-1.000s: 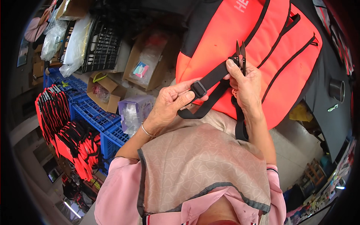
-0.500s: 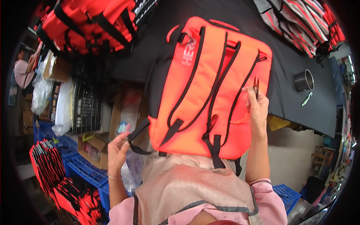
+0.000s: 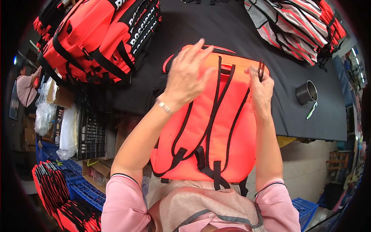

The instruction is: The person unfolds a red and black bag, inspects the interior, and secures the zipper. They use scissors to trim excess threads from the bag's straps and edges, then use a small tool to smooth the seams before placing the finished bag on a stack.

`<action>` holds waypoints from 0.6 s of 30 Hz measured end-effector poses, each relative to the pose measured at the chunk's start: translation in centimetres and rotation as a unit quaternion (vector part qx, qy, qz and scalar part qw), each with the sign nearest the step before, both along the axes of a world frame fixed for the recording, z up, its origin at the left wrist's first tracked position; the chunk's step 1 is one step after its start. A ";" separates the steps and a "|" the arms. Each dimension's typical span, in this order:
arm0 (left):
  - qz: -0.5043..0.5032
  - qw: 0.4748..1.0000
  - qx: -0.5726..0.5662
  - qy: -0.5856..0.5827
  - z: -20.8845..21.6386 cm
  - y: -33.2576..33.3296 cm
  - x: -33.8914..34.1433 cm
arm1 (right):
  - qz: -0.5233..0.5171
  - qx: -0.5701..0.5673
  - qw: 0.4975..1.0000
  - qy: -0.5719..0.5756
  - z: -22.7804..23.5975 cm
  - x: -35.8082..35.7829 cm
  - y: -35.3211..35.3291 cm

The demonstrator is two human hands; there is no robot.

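Observation:
An orange backpack (image 3: 228, 127) with black straps lies back-up on the black table (image 3: 185, 31), its lower end hanging over the near edge toward me. My left hand (image 3: 187, 75) hovers over its upper left part, fingers spread, holding nothing. My right hand (image 3: 261, 91) rests at the bag's upper right edge and grips small thread snips (image 3: 261, 69), their tips pointing up.
A stack of orange-and-black bags (image 3: 100, 38) sits at the table's far left, striped grey-red bags (image 3: 297, 27) at the far right. A dark metal cup (image 3: 306, 92) and a green tool (image 3: 311, 110) lie right. Cardboard boxes, blue crates (image 3: 83, 185) and another person (image 3: 25, 87) are left.
The backpack went from held up at my chest, my hands on its strap and buckle, to lying flat on the table. My left hand let go and rose over it.

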State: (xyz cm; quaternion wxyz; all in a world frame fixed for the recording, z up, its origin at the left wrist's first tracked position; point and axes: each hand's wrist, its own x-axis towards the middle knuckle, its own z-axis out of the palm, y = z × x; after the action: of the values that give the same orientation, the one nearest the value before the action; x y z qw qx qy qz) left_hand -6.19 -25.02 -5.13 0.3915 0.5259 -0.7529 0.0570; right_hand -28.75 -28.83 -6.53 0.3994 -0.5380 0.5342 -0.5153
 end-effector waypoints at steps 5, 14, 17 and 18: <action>0.003 0.979 0.174 -0.104 -7.3 -0.3 -2.1 | 0.035 -0.088 0.995 0.006 0.4 1.1 -4.0; -0.036 0.959 0.261 -0.104 -10.6 8.2 -1.3 | 0.163 -0.186 0.955 0.164 -2.7 5.6 -7.5; -0.033 0.967 0.235 -0.090 -10.8 8.1 -1.3 | 0.205 -0.158 0.953 0.157 -4.8 9.4 -6.0; -0.033 0.967 0.235 -0.089 -10.9 8.2 -1.3 | 0.214 -0.149 0.953 0.155 -6.2 10.1 -5.9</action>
State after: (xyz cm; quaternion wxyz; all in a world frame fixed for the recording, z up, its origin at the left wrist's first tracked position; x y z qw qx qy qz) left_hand -7.50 -16.86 -16.02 0.1897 0.5705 -0.7942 -0.0877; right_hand -18.60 -34.68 -12.72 0.3284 -0.7661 0.3791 -0.4019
